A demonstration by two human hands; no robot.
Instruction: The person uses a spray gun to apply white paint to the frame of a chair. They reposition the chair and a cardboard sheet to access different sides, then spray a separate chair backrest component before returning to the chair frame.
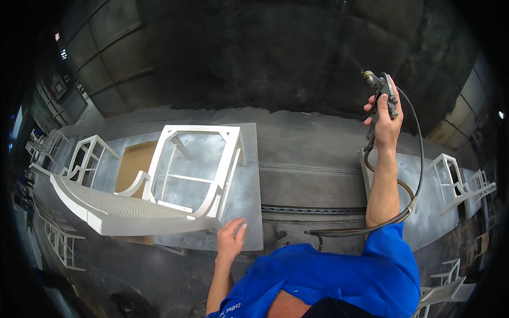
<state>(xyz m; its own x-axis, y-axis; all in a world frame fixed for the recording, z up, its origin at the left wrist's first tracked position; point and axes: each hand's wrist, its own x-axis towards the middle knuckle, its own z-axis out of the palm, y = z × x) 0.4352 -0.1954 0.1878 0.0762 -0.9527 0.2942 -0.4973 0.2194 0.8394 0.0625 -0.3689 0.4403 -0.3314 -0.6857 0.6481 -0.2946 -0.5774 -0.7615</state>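
Holding up, high on the right, a dark grey metal spray gun with a rounded brass-toned nozzle (375, 81), out in front of a tall blackened wall (254, 58)! Gripping it in the right hand (386, 121), closed around the handle, and aiming the nozzle up and to the left. Looks scuffed and work-worn, with pale specks on the dark metal. Trailing from it a long dark hose (344, 231), looping past the forearm and across, just above a bright blue cloth shirt (339, 270).

Over to the left hand (231, 241), low down: half open, with fingers loosely extended and narrowly spaced, right beside the near corner of a white chair with a curved, woven-textured backrest (196, 129). Touching or just short of it? Cannot tell from here!

And what a view of that chair: standing left of centre on a flat grey panel (246, 185), white all over, open through the seat frame, showing slim stretchers and legs within. Spotted beside it, a brown rectangular cardboard sheet (135, 161).

Further out, past a black chain track (313, 210) set in the floor, on to more white chairs (448, 175) at the right, and to another white chair frame (91, 144) at far left.
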